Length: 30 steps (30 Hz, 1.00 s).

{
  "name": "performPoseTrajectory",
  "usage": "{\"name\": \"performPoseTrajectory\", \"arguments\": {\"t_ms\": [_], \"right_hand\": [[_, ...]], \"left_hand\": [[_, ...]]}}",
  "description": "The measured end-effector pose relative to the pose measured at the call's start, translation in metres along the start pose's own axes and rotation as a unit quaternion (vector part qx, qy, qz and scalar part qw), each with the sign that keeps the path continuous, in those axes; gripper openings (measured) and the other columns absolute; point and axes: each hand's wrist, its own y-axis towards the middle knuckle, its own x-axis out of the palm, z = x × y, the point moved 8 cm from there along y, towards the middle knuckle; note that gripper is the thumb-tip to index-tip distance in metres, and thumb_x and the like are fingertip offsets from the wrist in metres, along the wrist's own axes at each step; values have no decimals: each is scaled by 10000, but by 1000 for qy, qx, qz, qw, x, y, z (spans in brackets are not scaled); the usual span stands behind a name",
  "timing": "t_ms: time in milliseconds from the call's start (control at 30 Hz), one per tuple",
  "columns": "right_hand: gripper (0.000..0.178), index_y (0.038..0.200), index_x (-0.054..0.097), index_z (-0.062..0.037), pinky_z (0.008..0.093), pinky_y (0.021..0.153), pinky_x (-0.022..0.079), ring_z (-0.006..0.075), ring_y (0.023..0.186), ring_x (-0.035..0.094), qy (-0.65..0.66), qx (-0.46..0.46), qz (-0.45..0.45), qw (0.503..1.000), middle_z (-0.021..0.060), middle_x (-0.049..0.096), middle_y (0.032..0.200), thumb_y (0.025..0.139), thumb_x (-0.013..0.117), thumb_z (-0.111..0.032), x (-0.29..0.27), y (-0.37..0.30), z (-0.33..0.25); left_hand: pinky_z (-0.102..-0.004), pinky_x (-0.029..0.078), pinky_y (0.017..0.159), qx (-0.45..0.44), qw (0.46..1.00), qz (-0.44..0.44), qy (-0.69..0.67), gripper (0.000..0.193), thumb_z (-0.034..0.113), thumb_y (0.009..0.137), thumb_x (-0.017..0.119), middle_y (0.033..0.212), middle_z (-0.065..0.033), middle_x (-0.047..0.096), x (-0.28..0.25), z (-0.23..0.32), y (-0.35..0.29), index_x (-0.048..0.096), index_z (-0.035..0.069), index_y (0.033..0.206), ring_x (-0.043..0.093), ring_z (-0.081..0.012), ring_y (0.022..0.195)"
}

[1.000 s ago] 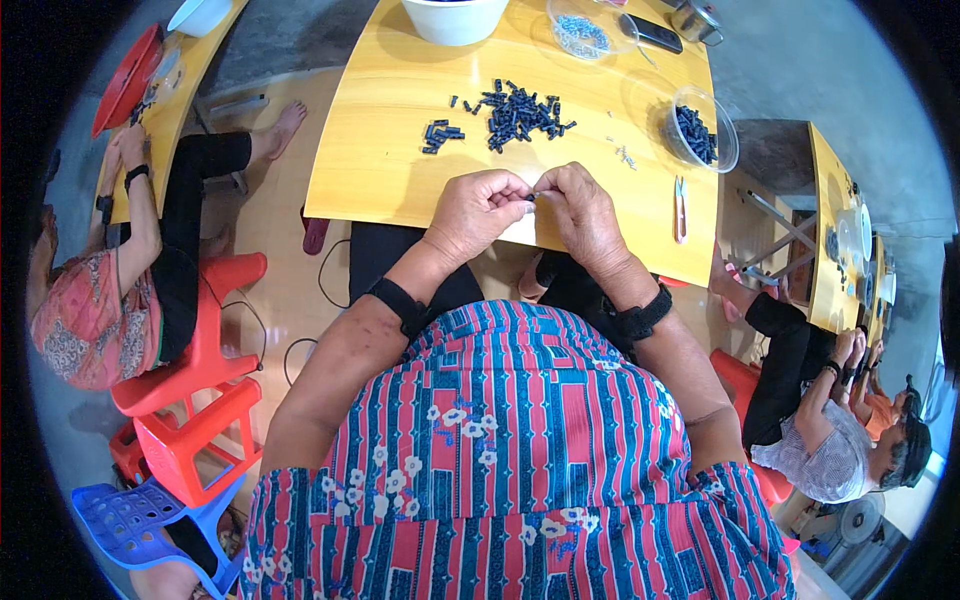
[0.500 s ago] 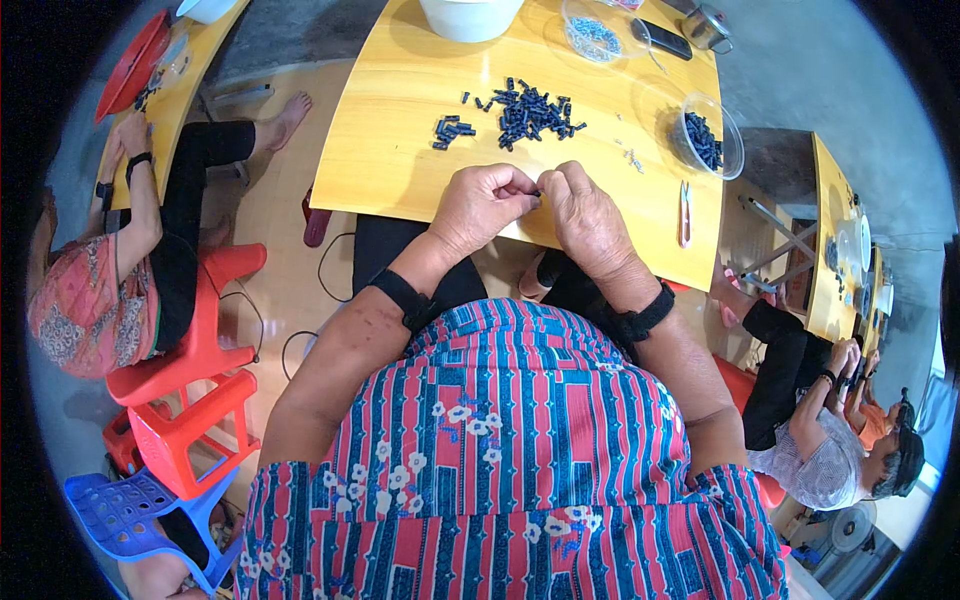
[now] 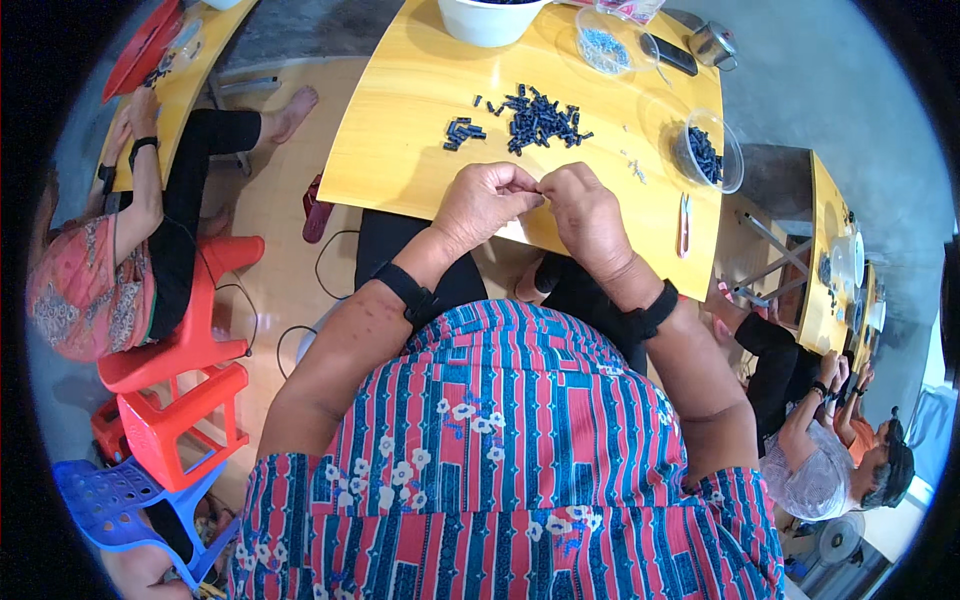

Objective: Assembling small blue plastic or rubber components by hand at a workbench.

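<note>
Both hands meet over the near edge of the yellow table. My left hand (image 3: pixel 488 208) is closed, its thumb and fingers pinching a small black piece (image 3: pixel 541 195) that is mostly hidden. Against its fingertips, my right hand (image 3: pixel 590 215) is closed too, knuckles up; what it grips is covered by its own fingers. Just beyond them lies a heap of small black tubular pieces (image 3: pixel 540 120), with a smaller group of black pieces (image 3: pixel 462 133) to its left. Some tiny pale parts (image 3: pixel 636 170) are scattered to the right of the heap.
Small scissors-like snips (image 3: pixel 684 225) lie at the right. Behind them stand a clear tub of black pieces (image 3: pixel 706 155), a clear tub of small silvery parts (image 3: pixel 604 48), a metal mug (image 3: pixel 713 44) and a white bowl (image 3: pixel 488 22). Other people sit at tables on both sides; red stools (image 3: pixel 180 425) stand left.
The view has shifted slightly, so the table's things sit a little lower and further right. My hands stay together, and the black piece between them shows less than before.
</note>
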Motion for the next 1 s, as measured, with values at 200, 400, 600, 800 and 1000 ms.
{"name": "performPoseTrajectory", "arguments": {"t_ms": [200, 400, 600, 800, 1000], "right_hand": [[172, 1032, 653, 9, 262, 661, 529, 143, 677, 654, 359, 283, 101, 884, 100, 664, 847, 868, 605, 31, 18, -27, 41], [125, 990, 659, 20, 227, 677, 510, 99, 724, 635, 343, 282, 71, 893, 47, 663, 871, 881, 602, 44, 15, -22, 38], [79, 906, 675, 17, 261, 648, 527, 130, 670, 651, 308, 269, 83, 909, 93, 658, 786, 855, 616, 29, 10, -20, 35], [186, 913, 673, -29, 315, 692, 531, 258, 743, 657, 231, 168, 81, 955, 130, 642, 833, 781, 599, 80, 5, -16, 25], [205, 904, 648, -33, 343, 716, 531, 306, 783, 649, 201, 139, 54, 968, 140, 633, 858, 743, 606, 86, 8, -14, 20]], "left_hand": [[-221, 512, 626, 17, 1000, 6, -23, 155, 113, 823, 733, 766, -31, 695, -2, 5, -2, 707, -4, 921, 619, -65, 673], [-206, 507, 644, 17, 1000, -10, -2, 116, 52, 868, 686, 818, -17, 674, -2, 6, -4, 675, -26, 953, 597, -56, 692], [-226, 513, 605, 25, 1000, 10, -8, 150, 106, 816, 732, 735, -22, 678, -4, 3, -2, 703, -6, 912, 611, -67, 645], [-232, 520, 598, 14, 1000, 9, -17, 130, 93, 806, 725, 733, -32, 680, -3, -1, -6, 709, 7, 903, 618, -73, 639], [-222, 518, 621, 9, 999, 5, 37, 78, 38, 843, 684, 762, -12, 666, 1, 8, -11, 685, -24, 891, 607, -64, 663]]}}
